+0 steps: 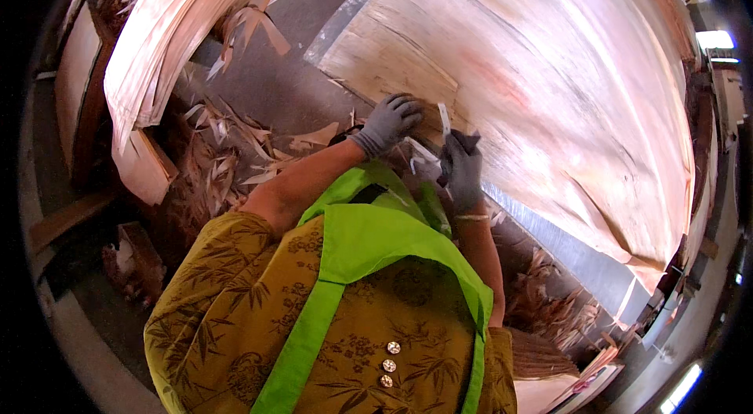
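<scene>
Pressing my left hand (390,122) flat, fingers curled, on the veneer sheet (549,92) near its edge. My right hand (463,171) pinches a small blade (445,118); next I judge a steady cut is needed.

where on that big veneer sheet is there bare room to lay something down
Most of the veneer sheet is bare, from beyond the gloved hands out to its far and right edges. The grey floor strip between it and the left veneer stack is fairly open. It is crowded at the near edge, around the left hand and right hand, and in the scrap pile.
</scene>
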{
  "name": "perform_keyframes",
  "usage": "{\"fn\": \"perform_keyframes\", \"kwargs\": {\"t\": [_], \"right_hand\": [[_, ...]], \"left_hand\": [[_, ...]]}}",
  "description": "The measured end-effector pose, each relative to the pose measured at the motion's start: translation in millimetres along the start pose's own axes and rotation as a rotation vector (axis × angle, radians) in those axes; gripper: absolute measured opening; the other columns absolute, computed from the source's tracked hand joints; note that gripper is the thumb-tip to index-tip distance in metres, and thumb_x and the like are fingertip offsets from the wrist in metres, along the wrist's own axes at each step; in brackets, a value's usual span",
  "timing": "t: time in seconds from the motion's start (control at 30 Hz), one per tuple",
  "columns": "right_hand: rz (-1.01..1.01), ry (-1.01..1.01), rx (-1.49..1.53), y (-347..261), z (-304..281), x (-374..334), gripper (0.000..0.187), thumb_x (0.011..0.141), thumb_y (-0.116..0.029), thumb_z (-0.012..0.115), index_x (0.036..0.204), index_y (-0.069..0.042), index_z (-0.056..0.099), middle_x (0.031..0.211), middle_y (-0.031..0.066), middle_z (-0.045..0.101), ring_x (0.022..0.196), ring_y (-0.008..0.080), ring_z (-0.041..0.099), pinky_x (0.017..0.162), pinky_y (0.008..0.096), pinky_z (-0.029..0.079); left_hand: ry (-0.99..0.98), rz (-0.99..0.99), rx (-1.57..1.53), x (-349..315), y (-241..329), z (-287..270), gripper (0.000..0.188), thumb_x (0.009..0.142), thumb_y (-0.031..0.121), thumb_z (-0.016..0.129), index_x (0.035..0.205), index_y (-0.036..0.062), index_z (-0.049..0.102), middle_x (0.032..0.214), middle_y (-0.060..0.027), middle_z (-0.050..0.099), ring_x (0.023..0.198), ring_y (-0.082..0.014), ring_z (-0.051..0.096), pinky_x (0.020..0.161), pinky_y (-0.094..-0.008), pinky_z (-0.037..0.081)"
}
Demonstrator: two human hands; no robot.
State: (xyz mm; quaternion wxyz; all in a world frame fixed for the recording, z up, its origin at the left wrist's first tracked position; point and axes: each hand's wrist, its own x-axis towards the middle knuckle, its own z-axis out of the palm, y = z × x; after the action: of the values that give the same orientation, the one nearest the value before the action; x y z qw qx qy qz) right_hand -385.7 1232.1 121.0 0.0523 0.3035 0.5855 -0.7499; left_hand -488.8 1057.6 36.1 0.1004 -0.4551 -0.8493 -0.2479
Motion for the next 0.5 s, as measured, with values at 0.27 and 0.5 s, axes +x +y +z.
{"fn": "perform_keyframes", "kwargs": {"t": [0.27,0.5], "right_hand": [[0.005,0.059,-0.002,63.1,-6.4,19.5,0.016,0.086,-0.024,0.06,0.084,-0.009,0.057,0.06,-0.0009,0.05,0.045,0.0071,0.041,0.04,0.022,0.031],[0.111,0.083,-0.042,64.9,-13.9,23.5,0.014,0.084,-0.007,0.062,0.096,-0.003,0.06,0.084,0.0016,0.061,0.071,0.01,0.056,0.06,0.0248,0.046]], "left_hand": [[-0.166,0.148,-0.004,14.8,11.6,-15.2,0.055,0.075,0.03,0.056,0.126,0.0119,0.046,0.133,-0.0124,0.043,0.121,-0.0305,0.042,0.101,-0.0463,0.033],[-0.141,0.154,0.101,11.7,12.3,-8.6,0.052,0.077,0.031,0.054,0.126,0.0142,0.047,0.135,-0.0128,0.041,0.128,-0.0279,0.034,0.105,-0.0507,0.026]]}}
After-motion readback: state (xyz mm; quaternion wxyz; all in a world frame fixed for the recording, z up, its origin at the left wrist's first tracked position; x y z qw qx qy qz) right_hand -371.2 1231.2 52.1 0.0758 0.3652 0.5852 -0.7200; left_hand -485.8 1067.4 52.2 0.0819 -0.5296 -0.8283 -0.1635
